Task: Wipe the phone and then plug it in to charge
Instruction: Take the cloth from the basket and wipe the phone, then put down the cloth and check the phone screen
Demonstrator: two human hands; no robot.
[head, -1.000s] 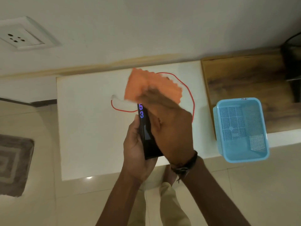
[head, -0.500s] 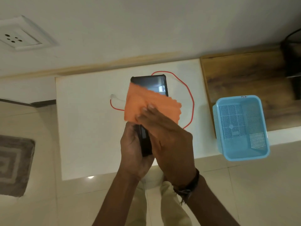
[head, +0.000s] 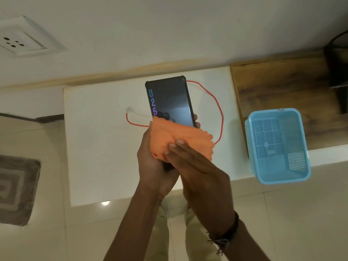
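Note:
A black phone (head: 169,99) with a lit screen is held up over the white table (head: 98,147). My left hand (head: 153,166) grips its lower end, with fingertips showing at its right edge. An orange cloth (head: 178,136) covers the phone's lower half. My right hand (head: 199,166) presses the cloth against the screen with straight fingers. A red charging cable (head: 219,110) loops on the table behind the phone, and its white plug end (head: 131,111) lies to the left. The phone's bottom edge is hidden by hands and cloth.
A white wall socket (head: 20,39) sits at the upper left. A light blue plastic basket (head: 277,146) stands at the table's right edge beside a wooden shelf (head: 282,87). A dark object (head: 337,68) is at the far right. A grey rug (head: 17,187) lies on the tiled floor.
The cloth and my right hand have slid down the phone toward me, uncovering the upper screen. The phone has turned from edge-on to face me.

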